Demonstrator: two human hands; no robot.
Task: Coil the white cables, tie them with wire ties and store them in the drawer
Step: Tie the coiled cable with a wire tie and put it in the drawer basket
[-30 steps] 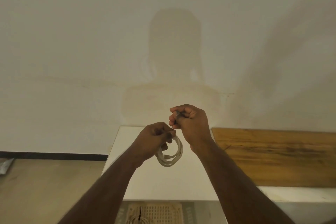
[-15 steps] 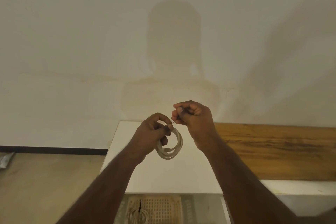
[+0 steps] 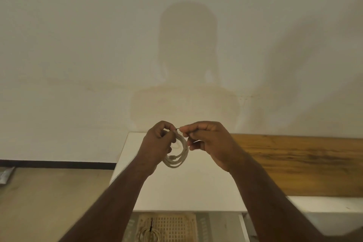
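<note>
The right hand (image 3: pixel 208 143), earlier raised above the coiled white cable (image 3: pixel 177 153), is now lowered beside the left hand (image 3: pixel 159 143); the wire tie (image 3: pixel 177 128) is pinched between both grips, so twisting appears underway.

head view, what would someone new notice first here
First, the two hands raised mid-frame over the white cabinet top: the left hand grips a coiled white cable, and the right hand pinches a thin dark wire tie at the coil's top. Next, a wooden board lies to the right, and another tied coil sits in the open drawer at the bottom edge.
</note>
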